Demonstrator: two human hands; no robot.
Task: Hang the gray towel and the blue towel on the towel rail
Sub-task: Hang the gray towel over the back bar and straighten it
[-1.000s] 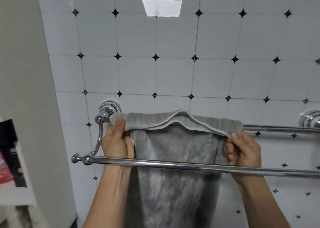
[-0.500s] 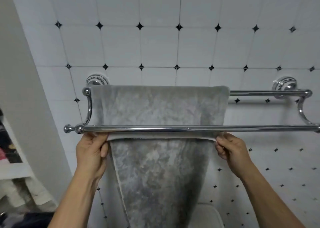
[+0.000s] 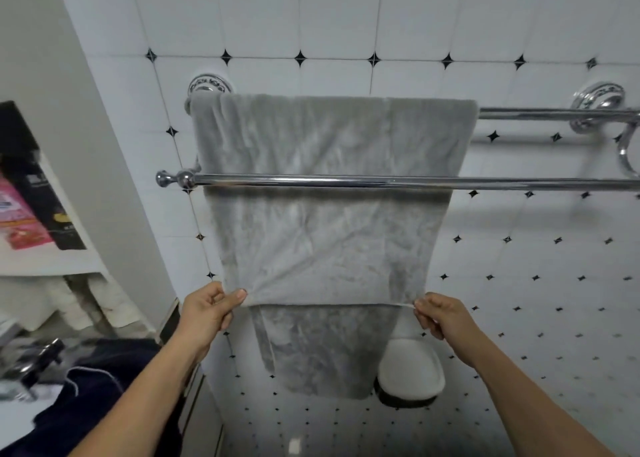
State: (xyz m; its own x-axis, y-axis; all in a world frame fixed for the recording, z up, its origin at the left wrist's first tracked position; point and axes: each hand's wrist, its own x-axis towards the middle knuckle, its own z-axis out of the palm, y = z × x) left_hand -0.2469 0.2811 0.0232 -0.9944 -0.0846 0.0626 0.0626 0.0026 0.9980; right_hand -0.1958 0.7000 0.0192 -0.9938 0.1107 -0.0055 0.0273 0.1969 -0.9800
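Observation:
The gray towel (image 3: 329, 221) hangs over the back bar of the chrome double towel rail (image 3: 519, 183) and drops behind the front bar. My left hand (image 3: 207, 309) pinches the lower left corner of the towel's front layer. My right hand (image 3: 438, 314) pinches its lower right corner, and the hem is stretched flat between them. A longer back layer hangs below that hem. A dark blue towel (image 3: 100, 397) lies bunched at the lower left.
A shelf unit on the left holds a black box (image 3: 34, 179), a pink packet (image 3: 17, 214) and folded white cloths (image 3: 69, 300). A white soap dish (image 3: 410, 373) is fixed to the tiled wall below the towel. The right part of the rail is bare.
Both hands have pulled the towel's front edge down from the front bar to well below it. The view has tilted downward.

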